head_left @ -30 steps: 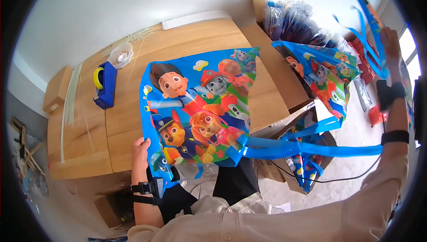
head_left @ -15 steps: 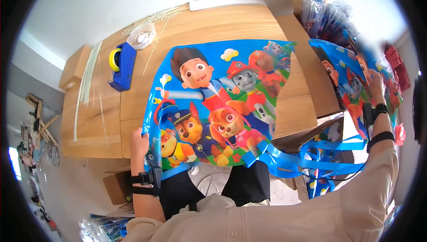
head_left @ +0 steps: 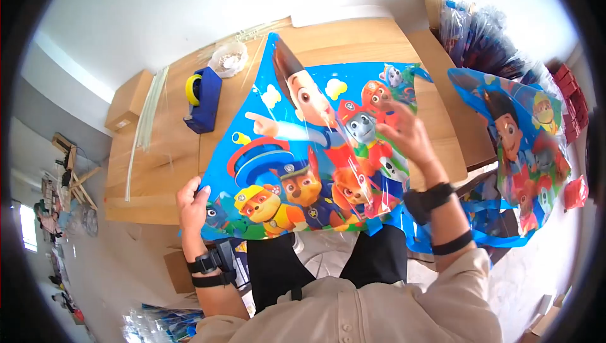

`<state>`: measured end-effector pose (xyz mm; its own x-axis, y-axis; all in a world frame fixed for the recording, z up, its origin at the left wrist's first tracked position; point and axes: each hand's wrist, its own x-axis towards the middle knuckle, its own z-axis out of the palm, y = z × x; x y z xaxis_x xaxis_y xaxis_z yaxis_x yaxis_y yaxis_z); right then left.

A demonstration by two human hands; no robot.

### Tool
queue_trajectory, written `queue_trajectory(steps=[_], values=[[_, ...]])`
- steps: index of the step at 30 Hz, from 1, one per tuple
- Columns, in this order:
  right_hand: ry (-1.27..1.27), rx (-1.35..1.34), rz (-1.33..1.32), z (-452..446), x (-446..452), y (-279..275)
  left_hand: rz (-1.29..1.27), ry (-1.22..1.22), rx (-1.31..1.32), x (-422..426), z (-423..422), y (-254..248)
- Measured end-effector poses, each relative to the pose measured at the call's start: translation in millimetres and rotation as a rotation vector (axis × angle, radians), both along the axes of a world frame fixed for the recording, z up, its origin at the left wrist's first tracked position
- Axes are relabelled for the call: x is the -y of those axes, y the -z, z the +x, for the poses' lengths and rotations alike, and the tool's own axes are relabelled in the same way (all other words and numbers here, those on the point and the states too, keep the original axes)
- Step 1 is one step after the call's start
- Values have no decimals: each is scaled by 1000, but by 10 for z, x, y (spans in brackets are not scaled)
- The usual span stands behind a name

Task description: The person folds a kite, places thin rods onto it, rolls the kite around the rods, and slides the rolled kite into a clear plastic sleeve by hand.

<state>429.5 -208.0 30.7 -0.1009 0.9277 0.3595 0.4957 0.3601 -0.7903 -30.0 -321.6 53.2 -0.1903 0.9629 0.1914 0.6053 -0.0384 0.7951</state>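
A glossy blue kite sheet (head_left: 315, 153) printed with cartoon figures lies across the table's front edge and over my lap. At its lower left corner, my left hand (head_left: 193, 203) pinches the edge between thumb and fingers. My right hand (head_left: 407, 131) hovers over the sheet's right part, fingers apart and slightly blurred, with nothing visible in it. Blue ribbon (head_left: 413, 232) trails from the sheet's lower right edge. To the right, a second printed kite (head_left: 521, 147) hangs beside the table.
The wooden table (head_left: 151, 185) bears a blue tape dispenser (head_left: 205, 106), a clear bowl (head_left: 228, 59) of small parts and thin pale rods (head_left: 148, 116). A cardboard box (head_left: 129, 100) stands left. Plastic-wrapped packs (head_left: 483, 37) and red baskets (head_left: 570, 100) are at right.
My right hand has left the kite at the right and come over the sheet. The sheet's left part has opened out, its top corner now pointing up. The view has shifted.
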Motion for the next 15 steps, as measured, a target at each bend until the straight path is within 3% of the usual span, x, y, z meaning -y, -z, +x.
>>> queue_trajectory(steps=[4,6,7,8,10,12,13,15], values=[[-4,-129,29,-843,24,-14,56,53,152,224,-13,-143],[-204,-192,-12,-1057,112,-133,82,71,173,301,-29,-191],[-220,-74,-78,-1143,285,-265,68,63,161,363,-60,-201],[-237,-179,45,-1248,423,-207,51,62,150,420,-86,-189],[-253,-245,19,-1327,655,-174,-62,80,95,430,-252,8],[-195,-271,62,-1349,893,-208,124,-100,-102,421,-188,104],[-172,-269,65,-1317,995,-231,6,-37,170,426,-85,-71],[-179,-222,-37,-1294,1160,-308,108,100,298,331,220,-293]])
